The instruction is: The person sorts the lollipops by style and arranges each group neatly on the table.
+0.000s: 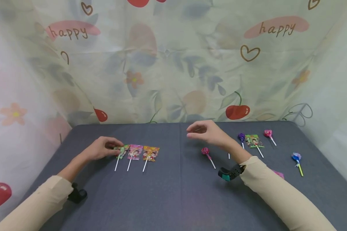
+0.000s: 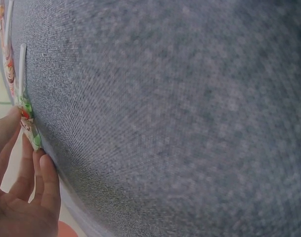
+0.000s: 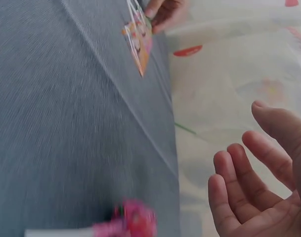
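Note:
At the left of the table in the head view, my left hand [image 1: 102, 148] pinches the edge of a flat green-wrapped lollipop [image 1: 125, 150]. Thumb and fingertips meet on its wrapper [image 2: 27, 116] in the left wrist view. Beside it, in a row, lie a pink-wrapped lollipop [image 1: 135, 152] and an orange-wrapped lollipop [image 1: 151, 154], sticks pointing toward me. My right hand [image 1: 209, 132] hovers over the table's middle right, fingers loosely bent with nothing between them. Nearest below it lies a round dark-pink lollipop [image 1: 205, 151], blurred in the right wrist view.
Right of my right forearm lie a purple lollipop [image 1: 241, 137], another green-wrapped lollipop [image 1: 253, 141], a round pink lollipop [image 1: 268, 133] and a blue lollipop [image 1: 296, 157]. A pink wrapper [image 1: 279, 174] is partly hidden by the sleeve. Patterned curtain [image 1: 167, 80] stands behind the grey table [image 1: 162, 199].

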Action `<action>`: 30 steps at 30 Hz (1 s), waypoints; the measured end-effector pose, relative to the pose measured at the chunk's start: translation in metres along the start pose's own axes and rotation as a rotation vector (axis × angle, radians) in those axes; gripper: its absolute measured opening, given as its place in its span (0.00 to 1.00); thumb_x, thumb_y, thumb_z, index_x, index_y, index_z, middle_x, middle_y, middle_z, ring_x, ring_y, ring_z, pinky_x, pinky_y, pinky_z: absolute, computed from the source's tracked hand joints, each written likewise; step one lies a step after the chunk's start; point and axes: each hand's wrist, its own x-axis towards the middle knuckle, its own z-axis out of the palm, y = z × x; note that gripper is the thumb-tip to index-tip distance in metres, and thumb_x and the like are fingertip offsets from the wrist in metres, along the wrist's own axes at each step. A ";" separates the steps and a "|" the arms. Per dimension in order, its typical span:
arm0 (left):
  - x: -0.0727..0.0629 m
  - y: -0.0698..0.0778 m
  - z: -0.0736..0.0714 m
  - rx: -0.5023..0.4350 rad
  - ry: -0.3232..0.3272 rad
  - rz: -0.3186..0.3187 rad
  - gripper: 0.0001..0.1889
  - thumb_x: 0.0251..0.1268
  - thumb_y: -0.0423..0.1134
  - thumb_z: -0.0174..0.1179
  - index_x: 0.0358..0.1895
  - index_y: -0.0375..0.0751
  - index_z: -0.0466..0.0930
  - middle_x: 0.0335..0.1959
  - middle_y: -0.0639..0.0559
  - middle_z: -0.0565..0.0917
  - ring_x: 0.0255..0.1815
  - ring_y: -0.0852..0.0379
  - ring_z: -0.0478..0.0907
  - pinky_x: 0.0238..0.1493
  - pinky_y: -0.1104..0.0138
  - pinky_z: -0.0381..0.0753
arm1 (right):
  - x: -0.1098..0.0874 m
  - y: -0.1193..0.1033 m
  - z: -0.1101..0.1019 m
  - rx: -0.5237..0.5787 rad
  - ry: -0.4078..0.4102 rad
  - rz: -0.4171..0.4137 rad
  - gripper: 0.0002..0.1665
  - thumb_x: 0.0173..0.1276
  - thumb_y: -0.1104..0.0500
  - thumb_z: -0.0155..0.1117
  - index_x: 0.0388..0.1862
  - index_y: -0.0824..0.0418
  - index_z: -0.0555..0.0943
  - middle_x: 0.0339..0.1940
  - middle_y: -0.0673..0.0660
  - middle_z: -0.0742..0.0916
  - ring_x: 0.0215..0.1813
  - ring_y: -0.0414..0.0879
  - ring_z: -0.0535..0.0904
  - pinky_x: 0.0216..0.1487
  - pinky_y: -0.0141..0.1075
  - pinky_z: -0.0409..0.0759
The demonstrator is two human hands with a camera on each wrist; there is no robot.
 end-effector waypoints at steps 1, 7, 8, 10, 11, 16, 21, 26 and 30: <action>0.000 0.000 0.000 0.001 0.001 0.000 0.15 0.68 0.35 0.69 0.54 0.32 0.84 0.49 0.42 0.85 0.49 0.46 0.82 0.45 0.58 0.79 | -0.004 0.000 -0.005 -0.008 0.005 0.005 0.15 0.70 0.56 0.72 0.51 0.62 0.86 0.48 0.56 0.87 0.51 0.51 0.84 0.55 0.47 0.77; -0.002 0.001 0.000 0.006 0.002 0.002 0.15 0.68 0.34 0.69 0.54 0.32 0.84 0.49 0.42 0.85 0.49 0.46 0.82 0.46 0.58 0.79 | -0.026 0.007 -0.028 -0.011 0.033 0.045 0.14 0.70 0.56 0.72 0.51 0.60 0.86 0.48 0.57 0.87 0.51 0.54 0.83 0.53 0.46 0.79; -0.002 0.001 0.000 0.006 0.003 0.005 0.15 0.68 0.34 0.69 0.54 0.31 0.84 0.49 0.42 0.85 0.49 0.46 0.82 0.45 0.58 0.79 | -0.030 0.009 -0.031 -0.006 0.038 0.052 0.14 0.70 0.56 0.73 0.51 0.60 0.86 0.48 0.57 0.87 0.51 0.55 0.83 0.52 0.45 0.79; -0.002 0.001 0.001 0.004 0.006 0.011 0.15 0.67 0.34 0.69 0.54 0.31 0.84 0.49 0.42 0.85 0.49 0.45 0.82 0.44 0.59 0.80 | -0.038 0.013 -0.037 0.001 0.044 0.060 0.14 0.69 0.58 0.73 0.51 0.61 0.86 0.49 0.58 0.87 0.50 0.56 0.83 0.51 0.43 0.79; -0.002 0.000 0.001 0.004 0.007 0.014 0.15 0.67 0.34 0.69 0.54 0.31 0.84 0.48 0.42 0.85 0.49 0.45 0.82 0.44 0.60 0.80 | -0.043 0.015 -0.040 -0.002 0.049 0.064 0.14 0.69 0.58 0.73 0.51 0.61 0.86 0.49 0.59 0.86 0.50 0.55 0.83 0.51 0.42 0.79; -0.002 0.000 0.001 0.007 0.006 0.017 0.15 0.67 0.34 0.69 0.54 0.32 0.85 0.49 0.42 0.85 0.49 0.45 0.83 0.43 0.61 0.80 | -0.063 0.026 -0.054 -0.023 0.066 0.067 0.15 0.70 0.59 0.72 0.52 0.65 0.85 0.51 0.64 0.86 0.50 0.53 0.83 0.50 0.37 0.80; -0.003 0.001 0.000 0.014 0.012 0.019 0.15 0.67 0.34 0.69 0.54 0.32 0.85 0.48 0.42 0.85 0.49 0.46 0.82 0.44 0.61 0.80 | -0.083 0.030 -0.066 -0.049 0.082 0.081 0.16 0.71 0.57 0.71 0.52 0.66 0.84 0.50 0.63 0.87 0.50 0.52 0.83 0.50 0.36 0.80; -0.001 0.001 0.001 0.013 0.014 0.032 0.15 0.67 0.34 0.69 0.53 0.31 0.85 0.48 0.42 0.86 0.47 0.46 0.83 0.43 0.62 0.80 | -0.105 0.034 -0.079 -0.109 0.102 0.095 0.18 0.71 0.56 0.71 0.54 0.67 0.84 0.49 0.61 0.87 0.49 0.50 0.83 0.49 0.36 0.80; -0.001 0.001 0.000 0.016 0.012 0.021 0.15 0.67 0.34 0.69 0.53 0.31 0.85 0.48 0.42 0.86 0.47 0.47 0.82 0.43 0.62 0.79 | -0.122 0.039 -0.088 -0.124 0.115 0.113 0.19 0.72 0.57 0.70 0.55 0.68 0.83 0.51 0.65 0.86 0.50 0.48 0.84 0.49 0.35 0.80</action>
